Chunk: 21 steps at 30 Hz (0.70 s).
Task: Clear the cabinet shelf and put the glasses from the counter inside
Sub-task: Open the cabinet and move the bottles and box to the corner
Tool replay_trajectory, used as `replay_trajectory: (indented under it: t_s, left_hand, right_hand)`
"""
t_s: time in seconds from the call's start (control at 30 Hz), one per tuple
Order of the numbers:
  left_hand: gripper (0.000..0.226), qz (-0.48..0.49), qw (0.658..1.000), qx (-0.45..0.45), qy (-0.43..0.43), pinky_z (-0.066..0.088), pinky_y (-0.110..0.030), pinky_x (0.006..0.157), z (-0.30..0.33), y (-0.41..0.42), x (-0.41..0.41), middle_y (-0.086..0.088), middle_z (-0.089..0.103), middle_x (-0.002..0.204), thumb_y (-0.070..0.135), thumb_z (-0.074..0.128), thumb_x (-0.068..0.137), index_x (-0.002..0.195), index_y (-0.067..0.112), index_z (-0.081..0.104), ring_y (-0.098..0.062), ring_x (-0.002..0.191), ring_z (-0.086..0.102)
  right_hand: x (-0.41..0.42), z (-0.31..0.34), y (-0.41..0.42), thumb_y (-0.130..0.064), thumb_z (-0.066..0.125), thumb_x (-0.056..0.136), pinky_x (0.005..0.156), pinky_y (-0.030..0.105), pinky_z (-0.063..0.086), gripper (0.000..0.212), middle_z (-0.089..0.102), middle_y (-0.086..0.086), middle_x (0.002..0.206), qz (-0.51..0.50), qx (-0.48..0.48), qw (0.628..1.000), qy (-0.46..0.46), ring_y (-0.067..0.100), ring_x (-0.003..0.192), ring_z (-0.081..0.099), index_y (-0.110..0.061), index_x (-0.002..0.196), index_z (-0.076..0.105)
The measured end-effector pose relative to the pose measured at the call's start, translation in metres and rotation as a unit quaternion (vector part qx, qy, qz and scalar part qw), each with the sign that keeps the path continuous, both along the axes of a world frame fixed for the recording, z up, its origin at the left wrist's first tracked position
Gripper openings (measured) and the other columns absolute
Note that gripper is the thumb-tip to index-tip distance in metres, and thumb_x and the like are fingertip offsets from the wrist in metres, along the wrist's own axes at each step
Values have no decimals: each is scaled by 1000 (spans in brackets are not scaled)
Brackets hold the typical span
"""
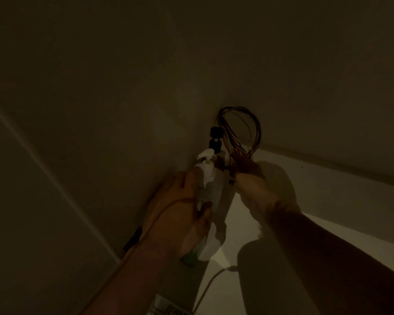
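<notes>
Dim. Left hand (180, 214) wraps pump bottle (206, 178); right hand (248, 185), at its 3 o'clock, clutches looped wires (239, 130). Both full, likely clearing shelf in one trip.

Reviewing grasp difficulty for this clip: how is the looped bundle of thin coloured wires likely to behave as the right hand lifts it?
The looped bundle of thin coloured wires probably handles floppy and light: its strands splay into separate loops above the right hand, which pinches only their gathered ends. Loose loops may snag the black keys beside them.
</notes>
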<state>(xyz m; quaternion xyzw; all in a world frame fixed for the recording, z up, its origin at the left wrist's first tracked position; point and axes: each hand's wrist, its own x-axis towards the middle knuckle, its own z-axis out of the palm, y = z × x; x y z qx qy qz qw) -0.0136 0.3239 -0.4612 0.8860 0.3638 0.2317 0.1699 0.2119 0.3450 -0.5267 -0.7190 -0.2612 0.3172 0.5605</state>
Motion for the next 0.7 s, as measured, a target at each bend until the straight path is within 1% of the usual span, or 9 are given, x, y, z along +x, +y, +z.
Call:
replay_trajectory:
  t_s: [0.07,0.1,0.2,0.3,0.37,0.47,0.53,0.6,0.7]
  left_hand:
    - [68,4,1000,11,17,40,-26,95,-1,0,2,1,51,137,43,54,93,154,27,29,-16,118,49]
    - [68,5,999,21,26,38,-27,98,-2,0,3,1,49,141,43,52,94,155,26,28,-17,122,48]
    - [69,0,998,36,49,32,-31,110,-1,0,10,-1,37,154,49,46,97,157,25,23,-19,137,39]
    - [74,-15,996,23,86,28,-32,114,2,-3,18,1,28,161,60,41,96,158,28,15,-19,143,31]
    - [77,-16,996,8,92,26,-33,116,8,-9,23,3,25,163,64,41,94,158,31,14,-18,146,28]
    - [76,-30,994,32,102,20,-33,120,18,-24,31,4,22,164,66,37,94,158,32,14,-19,150,21]
    - [78,-40,993,25,111,10,-31,121,26,-34,34,4,14,167,67,34,95,159,31,9,-18,153,11]
    - [79,-48,991,20,124,6,-32,122,33,-44,37,4,7,169,68,32,95,160,30,6,-18,154,5]
    - [78,-49,987,63,141,2,-38,126,46,-62,41,5,2,169,70,22,95,160,31,1,-16,155,-2]
  right_hand:
    - [0,3,-18,-9,56,95,96,51,55,27,70,9,122,-29,-19,994,-100,30,111,66,-23,113,70]
    - [1,2,-28,-10,56,94,93,49,56,24,72,8,115,-37,-21,986,-163,28,106,68,-19,111,71]
    - [-5,5,-61,-24,48,93,86,39,58,33,68,-3,110,24,-57,948,-313,18,98,66,-22,119,68]
    - [-11,14,-85,-41,25,84,79,41,58,50,64,1,99,67,-86,913,-394,21,90,63,-20,102,66]
    - [-15,19,-97,-48,20,84,88,39,55,60,65,1,112,68,-101,888,-444,21,104,61,-22,116,63]
    - [-25,25,-122,-50,27,94,109,43,45,59,54,6,143,55,-127,856,-499,28,134,48,-26,144,47]
    - [-31,31,-142,-53,27,97,113,46,38,60,42,8,155,56,-153,835,-526,31,143,39,-29,151,35]
    - [-35,40,-162,-55,25,97,116,46,32,62,33,9,161,54,-177,825,-533,32,148,31,-30,154,28]
    - [-42,60,-184,-54,25,100,123,45,17,64,16,9,167,41,-203,817,-538,31,154,14,-30,159,17]
